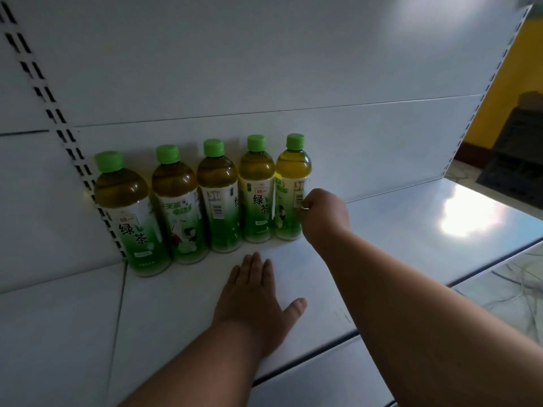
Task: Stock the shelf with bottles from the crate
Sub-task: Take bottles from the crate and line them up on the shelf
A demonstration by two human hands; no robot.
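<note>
— Well, where are the bottles?
— Five green-capped plastic green-tea bottles (205, 198) stand along the white metal shelf's (382, 230) back edge, toward its left corner.
— And the hands?
— Right hand (324, 214) curled, touching the rightmost bottle (289, 195); left hand (255, 295) flat, fingers straight, pressed on the shelf.

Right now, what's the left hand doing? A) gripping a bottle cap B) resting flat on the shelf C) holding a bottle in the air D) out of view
B: the left hand lies palm-down with fingers straight on the shelf, in front of the bottle row, while the right hand is at the rightmost bottle.
</note>
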